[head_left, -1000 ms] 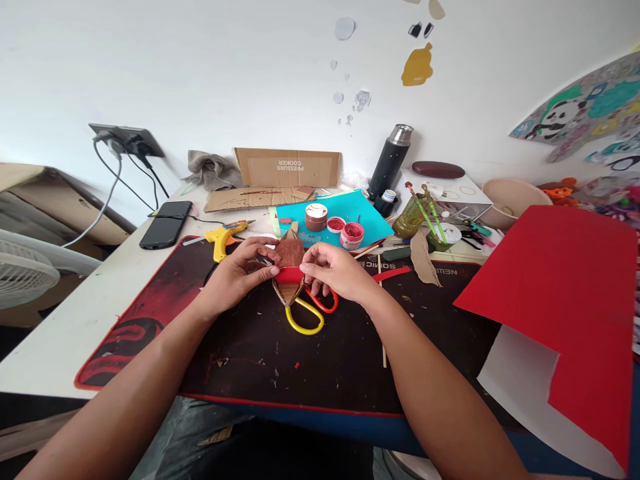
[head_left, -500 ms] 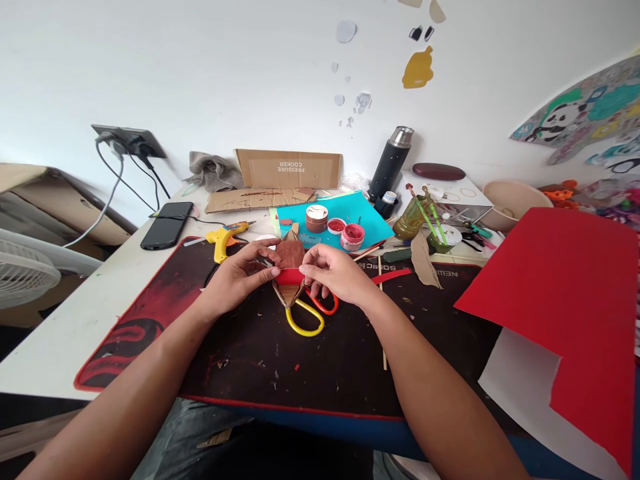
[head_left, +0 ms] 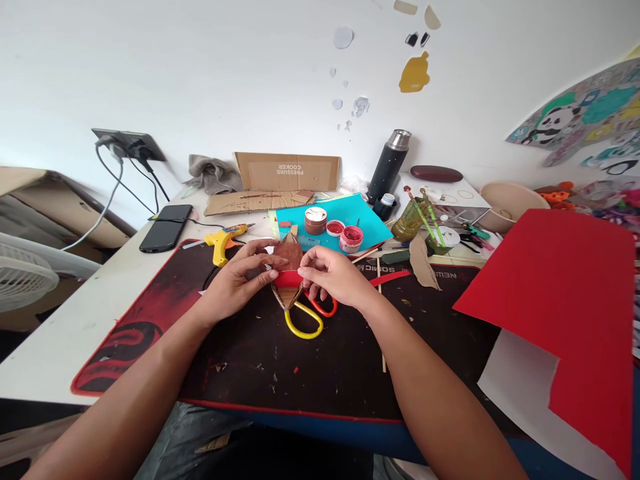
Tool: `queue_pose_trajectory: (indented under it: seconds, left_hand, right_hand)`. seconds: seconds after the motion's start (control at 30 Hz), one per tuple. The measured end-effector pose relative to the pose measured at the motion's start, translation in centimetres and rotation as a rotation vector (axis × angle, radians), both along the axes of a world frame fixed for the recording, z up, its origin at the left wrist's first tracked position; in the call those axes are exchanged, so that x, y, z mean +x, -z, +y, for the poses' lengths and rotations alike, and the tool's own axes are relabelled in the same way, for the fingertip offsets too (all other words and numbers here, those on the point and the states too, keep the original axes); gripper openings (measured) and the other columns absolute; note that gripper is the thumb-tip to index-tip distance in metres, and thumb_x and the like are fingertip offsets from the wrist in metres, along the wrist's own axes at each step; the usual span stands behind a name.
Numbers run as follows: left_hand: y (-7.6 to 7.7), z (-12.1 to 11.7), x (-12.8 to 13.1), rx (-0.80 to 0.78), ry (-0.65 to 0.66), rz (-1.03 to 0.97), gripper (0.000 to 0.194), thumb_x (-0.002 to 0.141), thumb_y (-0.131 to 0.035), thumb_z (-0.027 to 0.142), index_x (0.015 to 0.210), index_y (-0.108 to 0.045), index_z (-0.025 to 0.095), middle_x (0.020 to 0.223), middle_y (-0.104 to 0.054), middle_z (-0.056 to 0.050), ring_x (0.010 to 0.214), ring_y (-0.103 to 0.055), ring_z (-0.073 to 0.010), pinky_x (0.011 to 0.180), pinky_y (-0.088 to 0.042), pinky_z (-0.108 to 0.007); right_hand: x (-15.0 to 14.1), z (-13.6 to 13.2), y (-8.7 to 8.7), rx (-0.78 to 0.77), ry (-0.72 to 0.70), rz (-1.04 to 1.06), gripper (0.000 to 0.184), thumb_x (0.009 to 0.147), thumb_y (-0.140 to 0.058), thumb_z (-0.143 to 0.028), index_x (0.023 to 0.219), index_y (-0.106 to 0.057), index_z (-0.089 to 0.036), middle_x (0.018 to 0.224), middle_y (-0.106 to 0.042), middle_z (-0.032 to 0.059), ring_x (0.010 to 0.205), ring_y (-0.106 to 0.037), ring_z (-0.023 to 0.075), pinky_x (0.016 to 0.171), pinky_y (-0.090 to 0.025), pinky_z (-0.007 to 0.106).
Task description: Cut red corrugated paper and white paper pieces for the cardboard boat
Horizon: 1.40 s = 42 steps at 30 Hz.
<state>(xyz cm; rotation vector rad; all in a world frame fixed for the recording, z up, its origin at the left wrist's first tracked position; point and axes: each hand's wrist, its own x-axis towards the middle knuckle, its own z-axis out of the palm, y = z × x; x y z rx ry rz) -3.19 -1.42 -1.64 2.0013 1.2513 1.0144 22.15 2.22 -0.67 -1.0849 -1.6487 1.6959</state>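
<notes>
Over the black and red desk mat [head_left: 150, 313], both hands grip a small brown cardboard piece [head_left: 289, 255] with a red paper strip [head_left: 286, 280] across it. My left hand [head_left: 240, 280] pinches its left side, thumb on the red strip. My right hand [head_left: 333, 277] pinches the right end of the strip with curled fingers. Under the piece lie scissors with a yellow and a red handle loop [head_left: 303, 323].
A yellow glue gun [head_left: 223, 238], a black phone [head_left: 166, 227], a teal sheet [head_left: 365, 217] with small paint pots [head_left: 351, 238], a black flask [head_left: 387, 167], a jar of brushes [head_left: 415, 220], cardboard sheets [head_left: 287, 171], a large red paper sheet [head_left: 555, 300] at right.
The hands stay on the cardboard piece; their fingers have shifted slightly along the red strip. The view has tilted a little.
</notes>
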Motion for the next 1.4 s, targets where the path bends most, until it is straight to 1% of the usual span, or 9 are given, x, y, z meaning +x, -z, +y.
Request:
queue_pose_trajectory:
  seconds: [0.13,0.33,0.5,0.77,0.93,1.2,1.3,1.4]
  left_hand:
    - [-0.10,0.03,-0.05,-0.009,-0.005,0.001,0.038,0.102,-0.068,0.062,0.113,-0.086,0.031,0.149,-0.066,-0.011,0.145,-0.059,-0.0359,0.127,-0.046,-0.053]
    - [-0.04,0.10,-0.08,-0.026,-0.004,-0.006,0.041,0.101,-0.068,0.065,0.113,-0.086,0.030,0.148,-0.068,-0.011,0.145,-0.060,-0.0354,0.128,-0.046,-0.052]
    - [0.14,0.19,-0.10,-0.027,0.002,-0.001,0.043,0.102,-0.067,0.066,0.115,-0.085,0.029,0.150,-0.067,-0.011,0.145,-0.060,-0.0356,0.127,-0.047,-0.052]
    - [-0.07,0.11,-0.34,-0.066,0.030,0.007,0.042,0.104,-0.066,0.063,0.120,-0.083,0.027,0.155,-0.062,-0.011,0.150,-0.055,-0.0354,0.129,-0.045,-0.050]
    - [-0.03,0.10,-0.36,-0.072,0.043,0.018,0.041,0.102,-0.070,0.062,0.121,-0.082,0.028,0.156,-0.060,-0.011,0.151,-0.054,-0.0354,0.129,-0.044,-0.052]
    - [0.10,0.19,-0.11,-0.032,0.017,0.024,0.037,0.103,-0.069,0.059,0.117,-0.083,0.027,0.150,-0.063,-0.011,0.145,-0.059,-0.0351,0.119,-0.055,-0.048]
    - [0.19,0.19,-0.09,-0.029,0.013,0.014,0.036,0.103,-0.069,0.058,0.116,-0.083,0.027,0.151,-0.064,-0.011,0.144,-0.060,-0.0345,0.117,-0.056,-0.047]
    - [0.32,0.17,-0.07,-0.037,0.009,-0.009,0.033,0.103,-0.071,0.056,0.116,-0.082,0.027,0.152,-0.063,-0.011,0.146,-0.059,-0.0342,0.118,-0.056,-0.047]
  right_hand:
    - [0.06,0.01,-0.09,-0.001,-0.002,-0.005,0.013,0.105,-0.067,-0.018,0.096,-0.059,-0.023,0.074,-0.072,-0.0039,0.053,-0.072,0.0114,0.042,-0.048,0.015]
    - [0.11,-0.05,-0.19,0.019,0.005,0.002,0.013,0.106,-0.069,-0.024,0.096,-0.061,-0.022,0.077,-0.072,-0.0029,0.054,-0.072,0.0110,0.043,-0.049,0.015]
    - [-0.11,-0.12,-0.02,0.005,0.008,0.001,0.014,0.106,-0.066,-0.019,0.096,-0.057,-0.023,0.074,-0.071,-0.0041,0.051,-0.072,0.0110,0.042,-0.048,0.015]
    - [-0.14,-0.02,0.09,0.004,0.014,-0.002,0.014,0.105,-0.067,-0.020,0.096,-0.057,-0.023,0.073,-0.071,-0.0049,0.052,-0.072,0.0114,0.042,-0.048,0.015]
    - [-0.17,-0.04,0.07,0.017,0.007,-0.020,0.014,0.106,-0.067,-0.020,0.096,-0.057,-0.023,0.074,-0.072,-0.0041,0.052,-0.072,0.0115,0.042,-0.048,0.016]
    - [-0.15,-0.14,0.10,0.014,0.005,-0.013,0.013,0.105,-0.067,-0.020,0.096,-0.058,-0.023,0.074,-0.072,-0.0039,0.052,-0.072,0.0117,0.042,-0.048,0.016]
    - [-0.11,-0.09,0.04,0.024,0.011,-0.016,0.011,0.105,-0.066,-0.021,0.097,-0.059,-0.022,0.074,-0.072,-0.0032,0.053,-0.072,0.0120,0.043,-0.048,0.016]
    - [-0.01,0.01,-0.04,0.049,0.038,-0.023,0.011,0.105,-0.066,-0.024,0.096,-0.062,-0.021,0.075,-0.071,-0.0022,0.051,-0.068,0.0108,0.044,-0.048,0.017]
